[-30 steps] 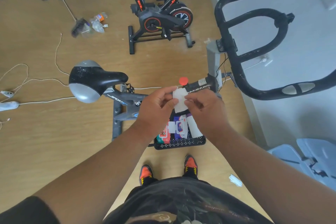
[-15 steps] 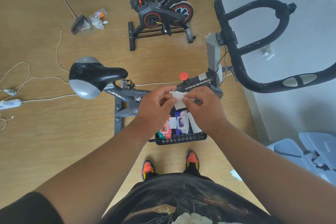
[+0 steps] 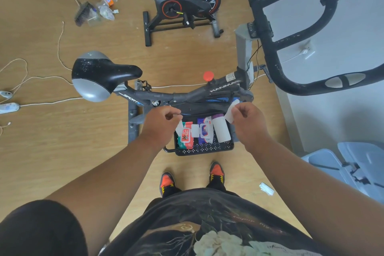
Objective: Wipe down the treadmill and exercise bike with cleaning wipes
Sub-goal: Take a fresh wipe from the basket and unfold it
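R hand (image 3: 247,119) pinches wipe (image 3: 231,112) by bike (image 3: 187,95) frame, ready to rub. L hand (image 3: 164,119) fingers curled, seem empty. Packs in tray (image 3: 204,148) on floor, w/in reach.

wipe (image 3: 230,113): small, white, folded, pinched above tray, right of centre
bike (image 3: 187,94): black frame, lying crosswise, saddle at left
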